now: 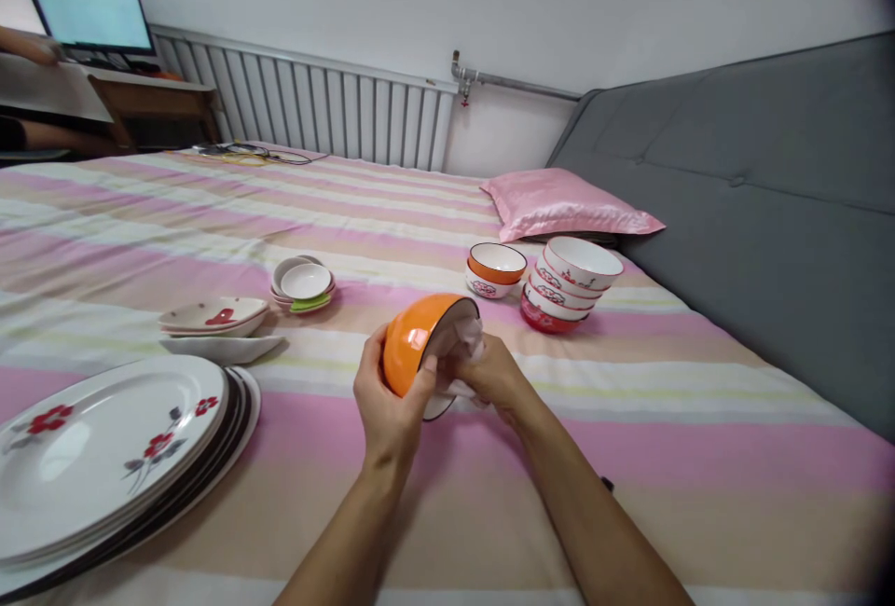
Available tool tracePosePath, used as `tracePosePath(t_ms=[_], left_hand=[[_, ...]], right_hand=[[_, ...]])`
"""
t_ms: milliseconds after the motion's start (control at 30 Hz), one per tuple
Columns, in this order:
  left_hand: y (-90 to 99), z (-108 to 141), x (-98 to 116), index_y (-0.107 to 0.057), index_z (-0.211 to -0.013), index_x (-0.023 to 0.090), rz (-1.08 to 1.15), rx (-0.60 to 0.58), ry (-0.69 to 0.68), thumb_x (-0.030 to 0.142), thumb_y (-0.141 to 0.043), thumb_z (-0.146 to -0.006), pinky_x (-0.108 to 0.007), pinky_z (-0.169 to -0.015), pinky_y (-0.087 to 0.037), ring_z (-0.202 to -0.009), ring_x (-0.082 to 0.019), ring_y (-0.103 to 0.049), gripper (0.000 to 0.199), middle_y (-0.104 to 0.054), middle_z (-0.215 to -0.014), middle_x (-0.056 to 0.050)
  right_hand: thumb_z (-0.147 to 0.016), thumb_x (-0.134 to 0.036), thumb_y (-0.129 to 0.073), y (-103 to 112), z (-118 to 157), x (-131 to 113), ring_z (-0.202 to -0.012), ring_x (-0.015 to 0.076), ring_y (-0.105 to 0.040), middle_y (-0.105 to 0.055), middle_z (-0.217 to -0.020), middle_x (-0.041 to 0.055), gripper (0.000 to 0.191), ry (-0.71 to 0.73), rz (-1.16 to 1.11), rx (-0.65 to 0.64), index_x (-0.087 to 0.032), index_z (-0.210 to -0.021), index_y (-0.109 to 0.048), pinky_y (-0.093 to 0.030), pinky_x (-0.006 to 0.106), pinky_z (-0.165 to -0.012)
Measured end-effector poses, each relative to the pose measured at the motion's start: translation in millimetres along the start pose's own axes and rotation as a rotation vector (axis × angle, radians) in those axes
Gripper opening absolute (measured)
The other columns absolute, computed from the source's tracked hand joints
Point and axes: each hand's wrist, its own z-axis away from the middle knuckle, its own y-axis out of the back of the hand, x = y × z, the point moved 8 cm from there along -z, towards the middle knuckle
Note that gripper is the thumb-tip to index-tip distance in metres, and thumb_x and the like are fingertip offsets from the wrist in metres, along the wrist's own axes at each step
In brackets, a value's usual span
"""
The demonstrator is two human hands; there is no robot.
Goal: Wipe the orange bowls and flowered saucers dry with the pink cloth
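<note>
An orange bowl (pixel 414 336) with a white inside and dark rim is tilted on its side above the bed, its mouth turned to the right. My left hand (pixel 392 392) grips it from the left, thumb over the rim. Inside the mouth, my right hand (pixel 493 371) presses a crumpled white cloth (pixel 467 340) against the inner wall; its fingertips are hidden by cloth and bowl. Just beyond stand two nested bowls, an orange bowl (pixel 489 268) on top of a white patterned bowl (pixel 482 286). Beside them rises a stack of white and red bowls (pixel 570 284).
On the left lie a stack of flowered plates (pixel 118 438), some oval dishes (pixel 210 317) and small saucers (pixel 306 282). A pink pillow (pixel 566 200) rests by the grey headboard (pixel 734 149). Cables (pixel 258 155) lie at the bed's far edge. Another person's arm (pixel 28 47) shows at the desk.
</note>
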Motion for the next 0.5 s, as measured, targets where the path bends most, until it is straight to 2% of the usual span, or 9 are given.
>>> tracePosePath(t_ms=[100,233,367,500], left_hand=[[2.4,2,9,-0.056,-0.112,0.016,-0.051,0.036,-0.066,0.041,-0.067,-0.068,-0.033,-0.091,-0.044,-0.103,-0.027,-0.057,0.052,-0.061,-0.110,-0.009],[5.7,1,12,-0.054,-0.113,0.015,-0.098,0.067,-0.192,0.042,-0.069,-0.063,-0.036,-0.090,-0.046,-0.102,-0.027,-0.058,0.059,-0.061,-0.108,-0.009],[3.2,0,11,-0.053,-0.114,0.014,-0.120,0.030,-0.254,0.042,-0.069,-0.063,-0.038,-0.088,-0.048,-0.100,-0.027,-0.060,0.061,-0.062,-0.108,-0.010],[-1.5,-2,9,-0.053,-0.114,0.013,-0.093,-0.030,-0.198,0.042,-0.068,-0.064,-0.036,-0.086,-0.049,-0.099,-0.026,-0.060,0.060,-0.062,-0.108,-0.011]], right_hand=[[-0.062,-0.030,-0.071,-15,5,8,-0.046,0.0127,-0.053,-0.061,-0.054,-0.0003,0.018,-0.165,-0.157,-0.127,-0.015,-0.071,-0.065,-0.042,0.024,-0.044],[-0.056,-0.030,-0.077,-25,8,13,-0.041,0.0103,-0.048,-0.052,-0.043,-0.0047,0.022,-0.296,-0.272,-0.193,-0.016,-0.064,-0.062,-0.040,0.022,-0.043],[-0.059,-0.030,-0.075,-21,6,13,-0.040,0.0089,-0.043,-0.045,-0.040,-0.0069,0.023,-0.276,-0.300,-0.142,-0.019,-0.057,-0.055,-0.035,0.022,-0.042],[-0.060,-0.029,-0.073,-1,0,13,-0.051,0.0135,-0.053,-0.057,-0.052,-0.0027,0.016,-0.211,-0.120,0.016,-0.018,-0.065,-0.061,-0.039,0.023,-0.047]])
